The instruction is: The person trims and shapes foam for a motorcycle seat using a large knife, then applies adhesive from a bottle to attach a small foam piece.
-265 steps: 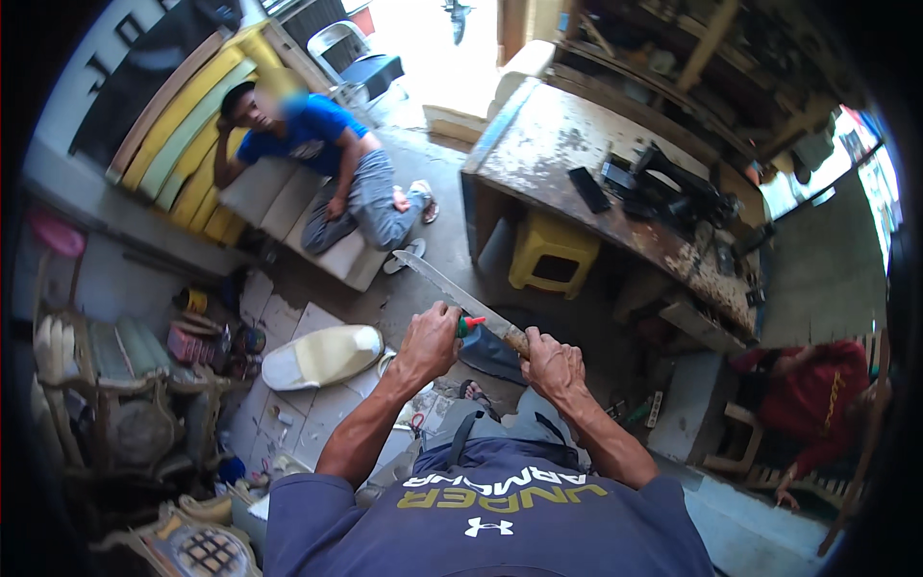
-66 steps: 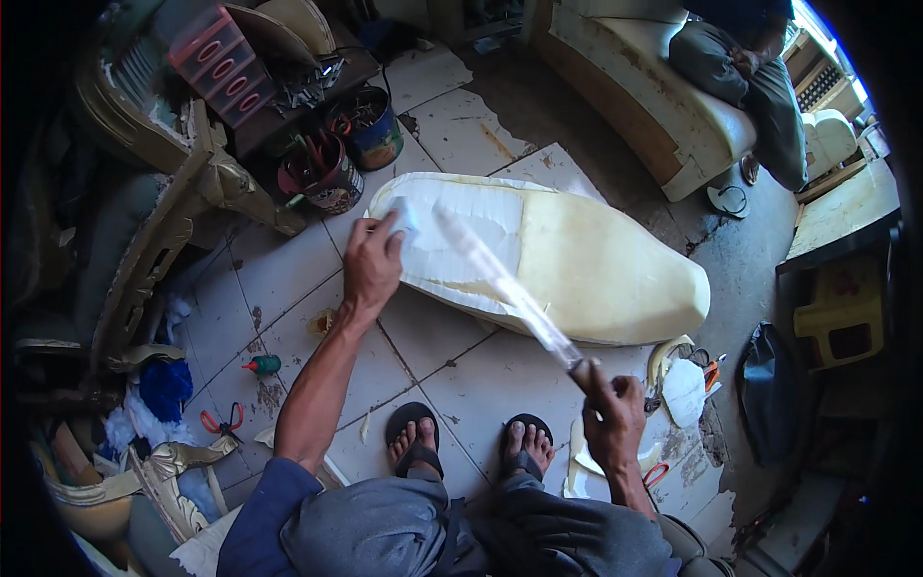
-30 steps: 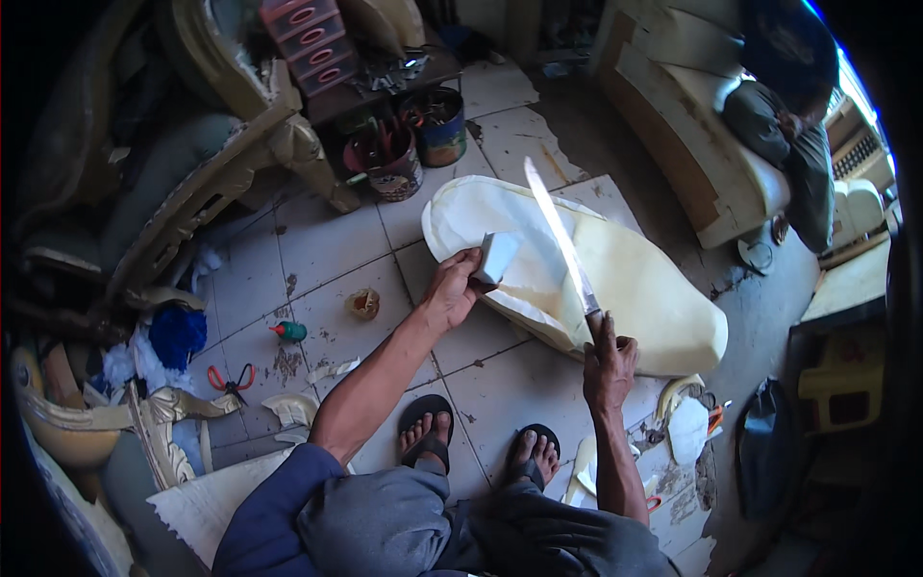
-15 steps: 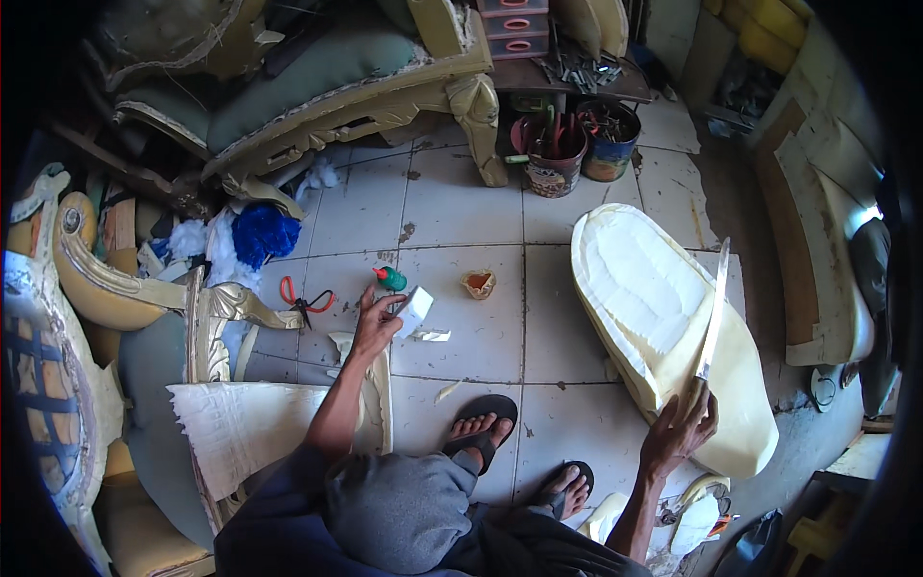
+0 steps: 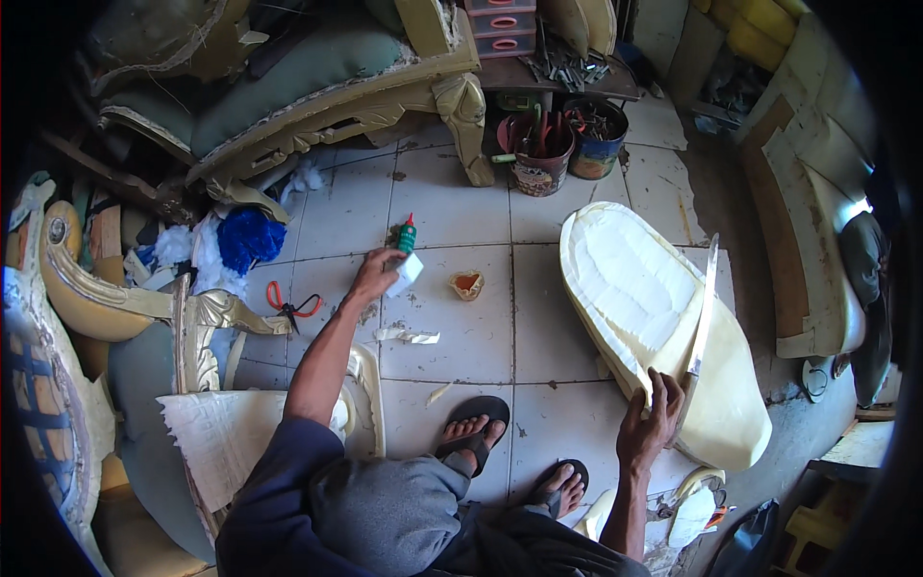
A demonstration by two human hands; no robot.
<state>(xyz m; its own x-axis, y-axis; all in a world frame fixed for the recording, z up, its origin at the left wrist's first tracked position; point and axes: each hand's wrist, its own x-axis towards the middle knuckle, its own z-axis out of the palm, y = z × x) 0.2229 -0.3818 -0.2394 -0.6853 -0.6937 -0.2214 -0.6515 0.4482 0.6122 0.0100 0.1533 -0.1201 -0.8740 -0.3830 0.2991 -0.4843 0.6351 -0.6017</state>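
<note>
My left hand (image 5: 373,276) is closed round a small white block (image 5: 408,274), low over the floor tiles. Just beyond its fingers is a green bottle (image 5: 407,238) with a red tip pointing away; whether the fingers touch it I cannot tell. A long knife (image 5: 705,313) rests on the large cream foam cushion (image 5: 740,385), blade pointing away from me. My right hand (image 5: 650,423) is at the cushion's near left edge beside the knife's handle, its fingers stretched and apart. The cushion's far part has a paler, roughly cut surface.
Red-handled scissors (image 5: 291,306), a white scrap (image 5: 408,336) and a small orange-filled container (image 5: 467,285) lie on the tiles. A carved sofa frame (image 5: 327,125) stands behind, an armchair frame (image 5: 192,327) at left. Tool-filled buckets (image 5: 538,168) stand at the back. Foam sheet (image 5: 226,442) is near my left arm.
My left hand has moved slightly away from me with the white block. The green bottle's red tip has swung from left to pointing away. My right hand has slid left off the knife's handle.
</note>
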